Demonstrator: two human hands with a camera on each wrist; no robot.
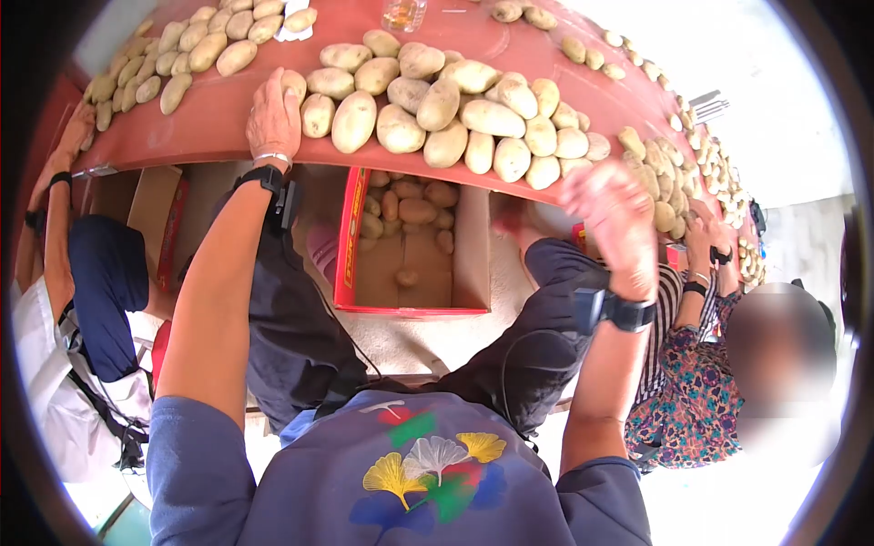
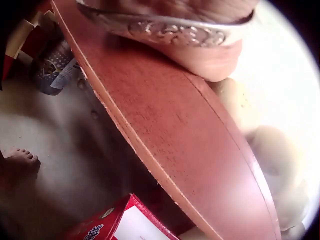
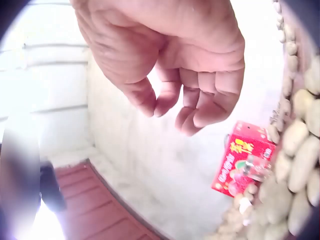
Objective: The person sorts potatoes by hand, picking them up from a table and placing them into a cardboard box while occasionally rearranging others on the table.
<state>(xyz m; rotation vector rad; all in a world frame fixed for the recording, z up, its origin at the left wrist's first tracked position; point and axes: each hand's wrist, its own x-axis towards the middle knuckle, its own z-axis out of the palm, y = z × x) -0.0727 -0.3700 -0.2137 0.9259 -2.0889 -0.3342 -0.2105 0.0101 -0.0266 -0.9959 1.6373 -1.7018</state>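
We've our left hand by potatoes on the worktop (grip? we can't tell); our right hand hovers, loosely curled, released!

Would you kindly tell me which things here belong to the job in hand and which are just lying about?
Seemingly for the job:
potatoes
red table
open box with potatoes inside
left hand
right hand

Apparently lying about:
clear glass on the table
dark dotted container below

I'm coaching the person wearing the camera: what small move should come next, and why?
Probably lower the right hand to the potato pile: it appears raised and empty near the pile's right end, while the left hand is at the pile's left end.
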